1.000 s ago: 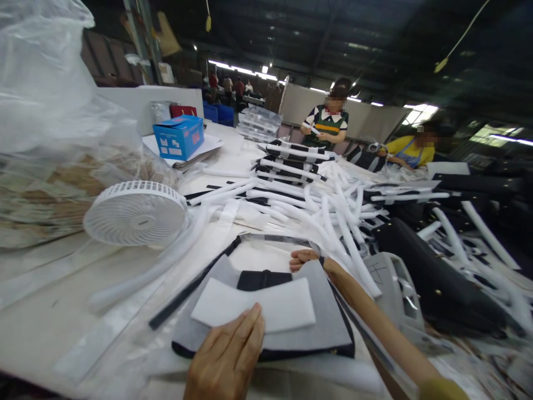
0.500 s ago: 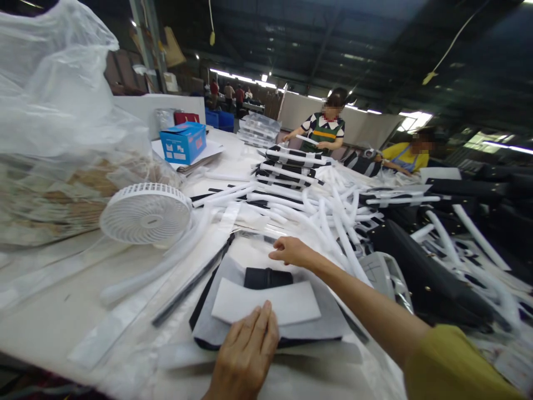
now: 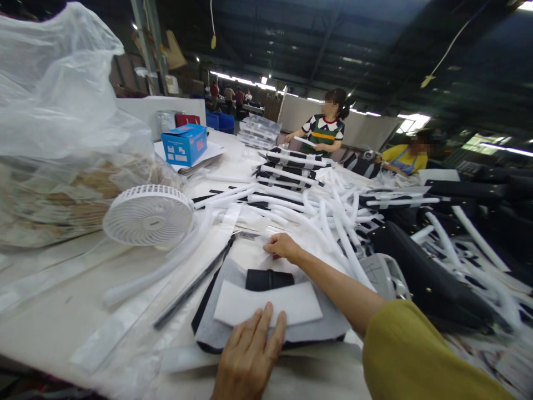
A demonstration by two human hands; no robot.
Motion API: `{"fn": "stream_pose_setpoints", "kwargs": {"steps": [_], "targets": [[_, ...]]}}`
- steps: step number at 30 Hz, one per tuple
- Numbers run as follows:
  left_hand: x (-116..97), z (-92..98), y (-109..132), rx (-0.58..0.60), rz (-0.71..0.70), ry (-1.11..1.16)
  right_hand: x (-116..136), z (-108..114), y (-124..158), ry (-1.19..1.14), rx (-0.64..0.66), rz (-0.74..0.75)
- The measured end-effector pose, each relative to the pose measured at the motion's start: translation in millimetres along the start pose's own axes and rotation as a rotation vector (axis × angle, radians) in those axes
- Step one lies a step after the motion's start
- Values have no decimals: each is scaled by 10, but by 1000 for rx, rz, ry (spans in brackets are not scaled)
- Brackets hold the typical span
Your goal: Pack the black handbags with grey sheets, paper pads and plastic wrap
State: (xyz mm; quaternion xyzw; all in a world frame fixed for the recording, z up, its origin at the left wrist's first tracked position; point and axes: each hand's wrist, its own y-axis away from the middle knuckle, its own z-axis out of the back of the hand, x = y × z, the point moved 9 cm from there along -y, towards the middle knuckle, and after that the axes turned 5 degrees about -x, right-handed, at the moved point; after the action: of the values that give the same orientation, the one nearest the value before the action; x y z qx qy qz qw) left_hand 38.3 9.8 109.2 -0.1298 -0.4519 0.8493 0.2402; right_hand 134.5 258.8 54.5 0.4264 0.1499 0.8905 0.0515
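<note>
My left hand (image 3: pixel 252 353) lies flat, fingers apart, on the lower edge of a white foam sheet (image 3: pixel 266 305). Under the foam is a grey panel with black edges (image 3: pixel 208 319), and a black rolled piece (image 3: pixel 270 279) shows just above the foam. Beyond it, my right hand (image 3: pixel 283 248) reaches in from the right with its fingers pinched together. The pinch is at a thin clear plastic piece, its outline hard to make out. A long black strap (image 3: pixel 194 283) slants along the panel's left side.
A white fan (image 3: pixel 149 215), a blue box (image 3: pixel 184 145) and a large plastic bag (image 3: pixel 70 144) stand at the left. White foam tubes (image 3: pixel 333 222) are heaped ahead. Black bags (image 3: pixel 420 272) lie at the right. A person (image 3: pixel 327 130) works across the table.
My right hand has moved slightly left and its fingers have closed at the clear plastic. My left hand's fingers have spread and shifted a little right on the foam.
</note>
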Motion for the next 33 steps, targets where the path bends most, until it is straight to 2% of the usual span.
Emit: {"fn": "stream_pose_setpoints", "kwargs": {"steps": [6, 11, 16, 20, 23, 25, 27, 29, 31, 33], "targets": [[74, 12, -6, 55, 74, 12, -355, 494, 95, -178, -80, -107], [65, 78, 57, 105, 41, 20, -490, 619, 45, -284, -156, -96], [47, 96, -30, 156, -54, -13, -352, 683, -26, -351, -168, -12], [67, 51, -180, 192, -127, -35, -216, 923, 16, -413, -205, 87], [56, 3, -244, 211, -186, -54, -108, 1146, 140, -430, -231, 155], [40, -26, -256, 213, -208, -54, 28, 1218, 321, -430, -215, 225], [30, -52, -253, 213, -208, -49, 190, 1171, 605, -419, -154, 299], [26, -72, -247, 213, -192, -50, 350, 971, 983, -313, -32, 401], [20, -62, -253, 193, -171, -54, 467, 647, 1428, -12, 106, 588], [24, -26, -271, 158, -138, -60, 462, 369, 1801, 344, 103, 779]]}}
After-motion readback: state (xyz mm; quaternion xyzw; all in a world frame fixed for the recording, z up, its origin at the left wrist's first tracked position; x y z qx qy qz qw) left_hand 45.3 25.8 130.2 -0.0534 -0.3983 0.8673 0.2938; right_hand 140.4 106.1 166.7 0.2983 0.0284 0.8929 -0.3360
